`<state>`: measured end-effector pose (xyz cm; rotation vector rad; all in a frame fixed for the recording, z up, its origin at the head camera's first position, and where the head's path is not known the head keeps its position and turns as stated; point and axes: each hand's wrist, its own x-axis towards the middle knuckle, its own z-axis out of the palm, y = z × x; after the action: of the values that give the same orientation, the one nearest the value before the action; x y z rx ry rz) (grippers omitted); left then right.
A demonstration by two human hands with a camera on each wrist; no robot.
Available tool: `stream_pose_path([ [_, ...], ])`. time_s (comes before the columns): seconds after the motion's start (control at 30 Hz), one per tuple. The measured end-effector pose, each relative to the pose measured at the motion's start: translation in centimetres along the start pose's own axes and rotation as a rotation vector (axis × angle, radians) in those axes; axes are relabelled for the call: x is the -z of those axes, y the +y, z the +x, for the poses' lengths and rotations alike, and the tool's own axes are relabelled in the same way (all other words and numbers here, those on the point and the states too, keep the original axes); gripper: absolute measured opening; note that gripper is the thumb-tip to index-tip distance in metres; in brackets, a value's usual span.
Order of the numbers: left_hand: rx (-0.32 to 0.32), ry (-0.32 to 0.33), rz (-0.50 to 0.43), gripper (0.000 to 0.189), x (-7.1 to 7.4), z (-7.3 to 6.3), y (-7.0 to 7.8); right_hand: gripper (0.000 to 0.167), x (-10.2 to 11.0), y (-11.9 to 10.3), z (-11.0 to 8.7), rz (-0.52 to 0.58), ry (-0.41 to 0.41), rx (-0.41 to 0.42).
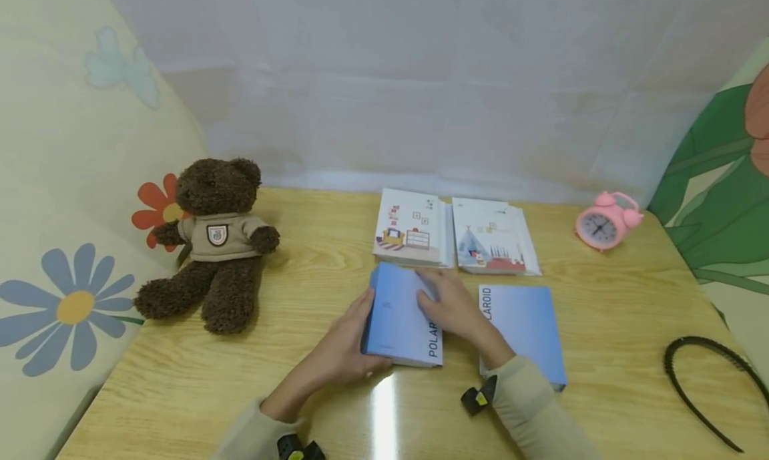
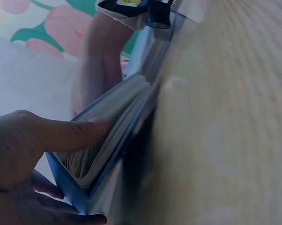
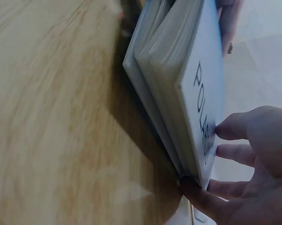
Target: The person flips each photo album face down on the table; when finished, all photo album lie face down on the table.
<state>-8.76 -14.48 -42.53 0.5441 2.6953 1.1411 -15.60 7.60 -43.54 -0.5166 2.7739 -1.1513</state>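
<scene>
A blue photo album (image 1: 393, 313) with "POLAROID" lettering is between both hands, tilted, its far end overlapping a white album in the head view. My left hand (image 1: 345, 346) grips it by the spine side; in the left wrist view the thumb (image 2: 80, 133) lies over the near page edges, with fingers under the spine. At the far right corner my right hand (image 1: 453, 303) holds the album, thumb on the cover. In the right wrist view, fingertips (image 3: 227, 129) touch the lettered cover and one finger bends round the corner. The plastic sleeves (image 3: 171, 51) fan slightly apart.
Another blue album (image 1: 525, 333) lies right of the held one, partly under the right forearm. Behind are two white illustrated albums (image 1: 408, 230). A brown teddy bear (image 1: 225, 240) sits left, a pink alarm clock (image 1: 603, 226) stands back right, and a black headband (image 1: 669, 363) lies front right.
</scene>
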Motion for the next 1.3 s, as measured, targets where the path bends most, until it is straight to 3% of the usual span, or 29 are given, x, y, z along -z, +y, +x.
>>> stream_pose_path([
  [0.1, -0.015, 0.012, -0.014, 0.116, 0.8, -0.4, 1.1, 0.053, 0.0, -0.3, 0.0, 0.047, -0.009, 0.013],
  [0.3, -0.058, 0.038, 0.054, 0.107, 1.7, -0.6, 3.0, 0.057, 0.2, -1.1, 0.0, 0.15, -0.028, -0.009],
  [0.43, -0.086, 0.024, 0.097, 0.102, 1.7, -0.2, 3.9, 0.061, 0.4, -1.3, -0.2, 0.219, -0.026, -0.062],
  [0.67, -0.183, 0.012, 0.157, 0.099, 1.4, 0.7, 5.3, 0.057, 1.9, -2.4, -0.5, 0.381, 0.008, -0.031],
  [0.93, -0.228, 0.019, 0.172, 0.103, 1.0, 1.2, 6.0, 0.051, 2.6, -2.7, -0.8, 0.411, 0.001, -0.057],
  [1.07, -0.213, 0.033, 0.099, 0.115, 0.8, 1.2, 5.6, 0.05, 2.7, -2.5, -0.8, 0.436, 0.0, -0.056],
  [1.17, -0.161, 0.038, -0.027, 0.129, 0.5, 1.2, 4.8, 0.05, 2.6, -2.3, -0.8, 0.449, 0.0, -0.055],
  [1.3, -0.099, -0.009, -0.215, 0.137, -0.6, 1.6, 2.9, 0.05, 2.6, -2.1, -0.7, 0.445, 0.004, -0.059],
])
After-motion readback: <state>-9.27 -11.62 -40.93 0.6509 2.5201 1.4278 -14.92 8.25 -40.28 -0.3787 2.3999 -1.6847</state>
